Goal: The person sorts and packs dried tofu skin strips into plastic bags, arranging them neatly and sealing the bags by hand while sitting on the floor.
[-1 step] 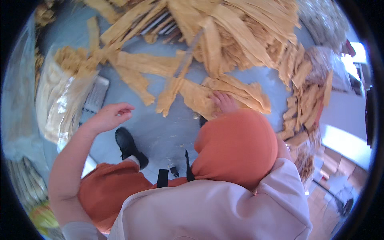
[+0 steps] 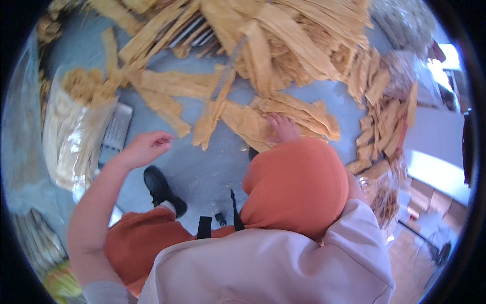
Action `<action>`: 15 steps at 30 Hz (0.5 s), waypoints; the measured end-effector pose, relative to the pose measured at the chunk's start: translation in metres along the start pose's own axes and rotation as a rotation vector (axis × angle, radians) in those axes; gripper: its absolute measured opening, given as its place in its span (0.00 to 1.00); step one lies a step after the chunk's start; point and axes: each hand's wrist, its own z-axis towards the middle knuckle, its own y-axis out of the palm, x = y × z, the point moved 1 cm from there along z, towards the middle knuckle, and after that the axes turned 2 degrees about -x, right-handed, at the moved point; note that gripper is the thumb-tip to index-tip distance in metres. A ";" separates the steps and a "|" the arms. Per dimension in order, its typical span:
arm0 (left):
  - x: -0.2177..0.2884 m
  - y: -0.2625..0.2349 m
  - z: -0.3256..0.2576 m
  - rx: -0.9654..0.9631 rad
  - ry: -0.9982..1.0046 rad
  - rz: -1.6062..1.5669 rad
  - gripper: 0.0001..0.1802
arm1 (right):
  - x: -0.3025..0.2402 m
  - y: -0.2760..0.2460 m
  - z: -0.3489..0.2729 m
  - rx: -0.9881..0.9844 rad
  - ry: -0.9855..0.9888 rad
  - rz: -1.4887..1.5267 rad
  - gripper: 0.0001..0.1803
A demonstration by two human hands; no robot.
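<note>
strips of dried tan husk lie spread across the grey floor (image 2: 212,172) through the upper half of the frame; the right hand (image 2: 281,126), just above centre, rests fingers-down on a flat pile of husk strips (image 2: 298,119); its fingers press on the top sheet, and whether they pinch it cannot be told, since the orange knee (image 2: 296,185) covers the wrist; the pile's long axis runs from centre-left toward the right, tipping slightly downward, its ragged end pointing to the right edge; a narrower folded strip (image 2: 215,114) just left of it runs steeply, from upper right down to lower left, its lower tip pointing at the floor near the centre; the left hand (image 2: 147,148), left of centre, hovers loosely curled and half open, holding nothing, apart from the husks; a clear plastic bag of husks (image 2: 76,137) lies at the left, long axis near upright, beside a pale ribbed board (image 2: 117,133); a black shoe (image 2: 161,188) sits below the left hand; a big heap of long strips (image 2: 283,40) fills the top; short stacked bundles (image 2: 379,116) line the right.
</note>
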 end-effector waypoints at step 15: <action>0.169 0.196 0.120 -0.099 0.512 -0.377 0.28 | 0.001 -0.222 -0.009 0.676 -0.155 1.899 0.23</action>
